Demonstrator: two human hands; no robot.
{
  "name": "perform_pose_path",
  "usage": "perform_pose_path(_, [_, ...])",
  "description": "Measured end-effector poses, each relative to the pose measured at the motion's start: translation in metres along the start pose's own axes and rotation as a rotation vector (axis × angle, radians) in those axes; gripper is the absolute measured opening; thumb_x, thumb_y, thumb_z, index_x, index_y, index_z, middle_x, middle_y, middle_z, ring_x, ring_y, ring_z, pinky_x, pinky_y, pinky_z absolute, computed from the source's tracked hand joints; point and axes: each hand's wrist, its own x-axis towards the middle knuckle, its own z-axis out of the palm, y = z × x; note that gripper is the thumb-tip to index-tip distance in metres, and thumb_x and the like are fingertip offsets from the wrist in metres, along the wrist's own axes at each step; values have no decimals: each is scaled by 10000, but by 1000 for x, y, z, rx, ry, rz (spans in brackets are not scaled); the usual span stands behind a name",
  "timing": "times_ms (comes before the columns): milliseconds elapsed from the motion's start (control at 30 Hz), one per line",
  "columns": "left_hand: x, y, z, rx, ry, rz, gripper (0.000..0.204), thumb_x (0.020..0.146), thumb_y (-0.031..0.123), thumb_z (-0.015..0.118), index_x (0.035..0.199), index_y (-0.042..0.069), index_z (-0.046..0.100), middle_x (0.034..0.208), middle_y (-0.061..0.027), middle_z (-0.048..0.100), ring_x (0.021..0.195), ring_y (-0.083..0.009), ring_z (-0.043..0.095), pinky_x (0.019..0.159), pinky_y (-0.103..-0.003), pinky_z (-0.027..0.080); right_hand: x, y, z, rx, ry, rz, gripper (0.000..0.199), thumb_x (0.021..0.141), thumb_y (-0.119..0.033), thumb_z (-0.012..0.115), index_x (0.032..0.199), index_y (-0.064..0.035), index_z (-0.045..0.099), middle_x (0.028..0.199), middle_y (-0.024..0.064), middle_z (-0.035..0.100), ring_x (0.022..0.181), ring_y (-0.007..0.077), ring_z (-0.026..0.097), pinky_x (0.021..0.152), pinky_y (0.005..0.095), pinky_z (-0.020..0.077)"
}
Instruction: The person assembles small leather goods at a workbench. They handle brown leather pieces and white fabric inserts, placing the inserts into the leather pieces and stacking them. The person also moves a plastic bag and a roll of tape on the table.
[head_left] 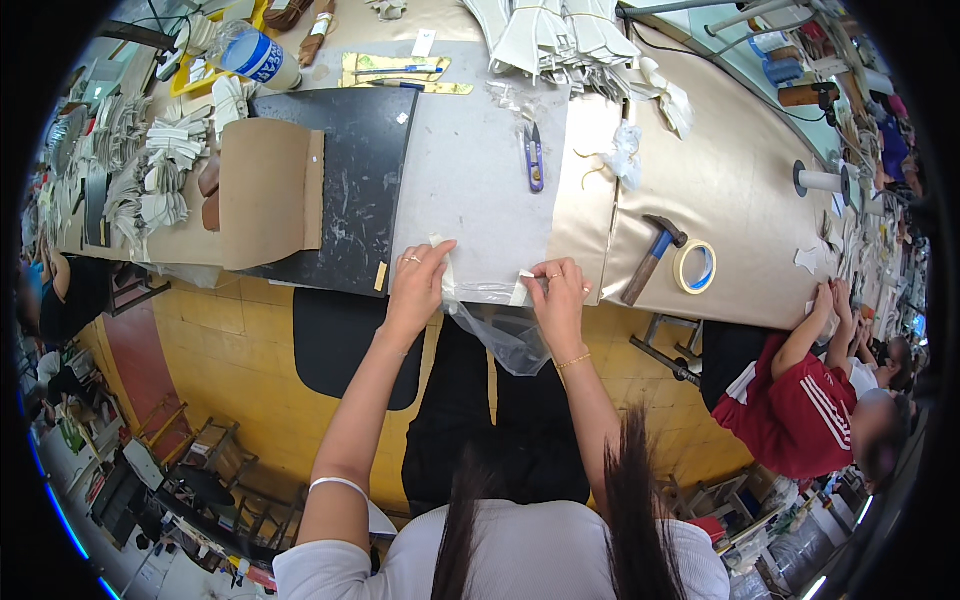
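A clear plastic sheet [508,342] hangs over the table's front edge between my hands. My left hand [418,280] lies at its left end, fingertips closed on a short pale strip of tape [447,268] that reaches onto the grey work surface. At the other end, my right hand [562,290] pinches a second pale tape strip [521,289]. How the strips join the plastic is too small to tell. Farther up on the grey surface are purple thread snips [535,160].
Right of my hands lie a hammer [655,258] and a roll of masking tape [695,267]. A black board [350,180] with brown card [265,190] is at left. Bundled pale pieces [550,35] lie at the back. A person in red [790,400] sits at right.
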Motion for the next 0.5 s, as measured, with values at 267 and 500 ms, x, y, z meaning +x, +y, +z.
perform_pose_path(267, [15,1,6,-10,79,-217,279,813,7,679,1087,37,634,1076,-163,474,921,-307,545,791,-389,465,29,0,5,-134,97,187,383,747,-346,772,1026,-147,601,994,29,539,987,249,471,897,450,259])
perform_pose_path(500, [36,13,6,69,177,-346,147,872,101,637,996,21,633,1019,-175,499,868,-337,549,757,-416,465,64,0,-8,-84,103,236,339,818,-330,716,1051,-113,601,991,68,550,996,264,473,909,445,300])
